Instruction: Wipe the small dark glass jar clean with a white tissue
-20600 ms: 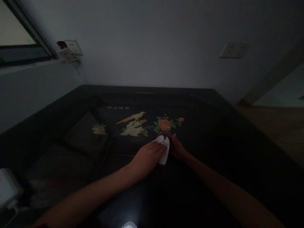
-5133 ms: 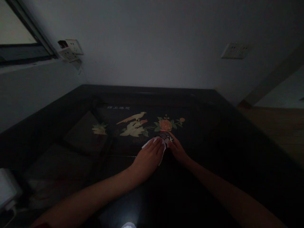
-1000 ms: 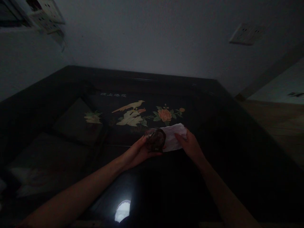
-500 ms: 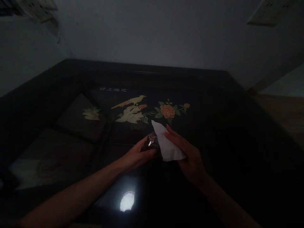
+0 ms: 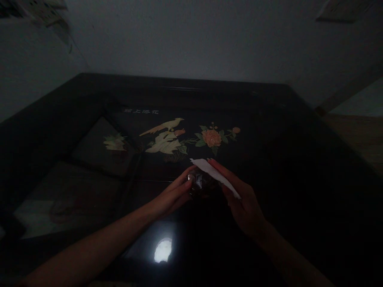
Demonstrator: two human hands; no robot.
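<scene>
My left hand [image 5: 175, 192] is closed around a small dark, shiny object [image 5: 198, 182] with bright glints. Its kind cannot be made out in the dim light. In my right hand [image 5: 241, 195] is a white tissue [image 5: 215, 172], now seen nearly edge-on, its left tip lying over the top of the dark object. Thumb and fingers of the right hand grip the tissue from the right side. Both hands are held above a glossy black tabletop [image 5: 257, 119].
The tabletop bears an inlaid bird [image 5: 164, 126] and an orange flower [image 5: 212, 138]. A bright light reflection shows near its front. Behind stands a pale wall [image 5: 191, 40], with a socket panel [image 5: 338, 11] at upper right and a power strip [image 5: 42, 12] at upper left.
The tissue has tilted from facing me to nearly edge-on, its top edge lower. The dark object has turned or shifted slightly right, and more of it shows.
</scene>
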